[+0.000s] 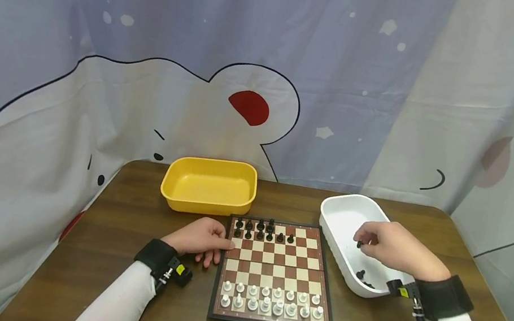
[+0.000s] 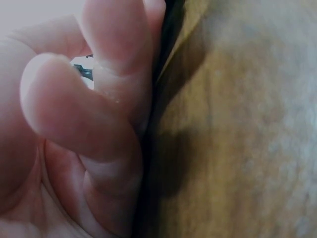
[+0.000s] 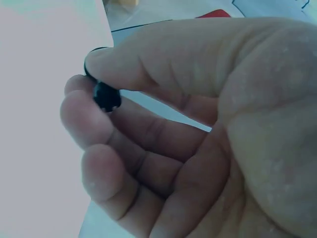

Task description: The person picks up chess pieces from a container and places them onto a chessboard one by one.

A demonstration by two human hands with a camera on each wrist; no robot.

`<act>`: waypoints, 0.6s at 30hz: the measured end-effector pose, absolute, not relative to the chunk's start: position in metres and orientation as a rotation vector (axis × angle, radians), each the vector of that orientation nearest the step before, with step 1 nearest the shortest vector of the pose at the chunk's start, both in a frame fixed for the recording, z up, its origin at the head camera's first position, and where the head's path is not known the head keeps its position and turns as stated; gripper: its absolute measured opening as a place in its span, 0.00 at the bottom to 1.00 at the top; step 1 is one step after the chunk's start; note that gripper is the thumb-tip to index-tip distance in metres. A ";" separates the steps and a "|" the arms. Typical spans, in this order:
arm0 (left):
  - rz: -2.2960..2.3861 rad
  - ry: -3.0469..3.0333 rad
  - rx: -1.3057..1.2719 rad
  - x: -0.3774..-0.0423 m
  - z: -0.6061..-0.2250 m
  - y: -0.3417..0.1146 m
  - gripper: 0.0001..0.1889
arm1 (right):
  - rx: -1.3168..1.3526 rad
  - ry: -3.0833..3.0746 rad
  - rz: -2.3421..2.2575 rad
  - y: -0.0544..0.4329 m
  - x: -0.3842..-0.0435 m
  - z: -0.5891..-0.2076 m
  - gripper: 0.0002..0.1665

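My right hand (image 1: 400, 250) is over the white tray (image 1: 352, 203), pinching a small black chess piece (image 3: 107, 96) between thumb and fingertips. The fingers partly cover the piece, so its exact kind cannot be told. A few other black pieces (image 1: 361, 274) lie in the tray's near end. My left hand (image 1: 201, 240) rests at the left edge of the chessboard (image 1: 272, 270), one digit touching its top and other fingers loosely bent by the tabletop. On the board, black pieces (image 1: 259, 235) stand at the far left, and white pieces (image 1: 265, 304) fill two near rows.
A yellow tray (image 1: 208, 189) stands behind the board to the left. Everything sits on a brown wooden table (image 1: 119, 239). A patterned curtain (image 1: 168, 105) hangs along the table's back and sides.
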State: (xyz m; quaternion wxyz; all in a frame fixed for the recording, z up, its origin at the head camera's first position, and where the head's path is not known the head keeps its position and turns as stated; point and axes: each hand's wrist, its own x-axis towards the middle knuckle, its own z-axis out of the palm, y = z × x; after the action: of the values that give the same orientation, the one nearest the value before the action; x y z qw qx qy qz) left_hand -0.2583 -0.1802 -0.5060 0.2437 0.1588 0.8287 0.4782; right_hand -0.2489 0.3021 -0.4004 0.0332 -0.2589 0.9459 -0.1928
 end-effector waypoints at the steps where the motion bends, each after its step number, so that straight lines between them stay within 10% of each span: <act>1: 1.306 2.262 0.435 -0.258 -0.506 -0.180 0.21 | -0.791 2.917 -0.598 0.301 -0.250 -0.399 0.11; 18: 1.310 2.257 0.429 -0.260 -0.508 -0.180 0.20 | -0.991 3.004 -0.607 0.265 -0.268 -0.370 0.10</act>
State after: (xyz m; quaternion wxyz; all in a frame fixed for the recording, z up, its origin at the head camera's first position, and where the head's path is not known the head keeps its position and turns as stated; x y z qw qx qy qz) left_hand -0.2597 -0.1802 -0.5083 0.2458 0.1572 0.8273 0.4801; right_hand -0.2680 0.2650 -0.3702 -0.0395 -0.3073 0.9320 -0.1883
